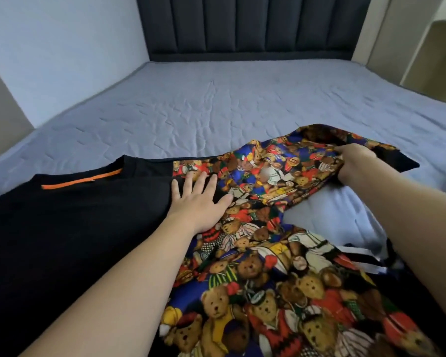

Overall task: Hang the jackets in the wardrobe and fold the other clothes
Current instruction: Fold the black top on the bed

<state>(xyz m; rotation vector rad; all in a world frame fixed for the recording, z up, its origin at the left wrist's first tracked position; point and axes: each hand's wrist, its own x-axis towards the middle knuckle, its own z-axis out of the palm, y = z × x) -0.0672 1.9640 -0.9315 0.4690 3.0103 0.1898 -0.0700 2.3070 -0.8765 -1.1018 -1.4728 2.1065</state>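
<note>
A soft black cotton garment (75,222) carries a thin orange stripe (81,179). Beside the black garment, a glossy fabric piece (268,279) shows brown teddy bears in red, yellow, blue and white. Beyond it lie a pale blue quilted mattress (216,104) and a dark charcoal padded headboard (252,24).

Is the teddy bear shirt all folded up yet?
Not yet. The teddy bear shirt lies mostly spread on the bed. The left hand presses it flat while the right hand grips its sleeve.
</note>
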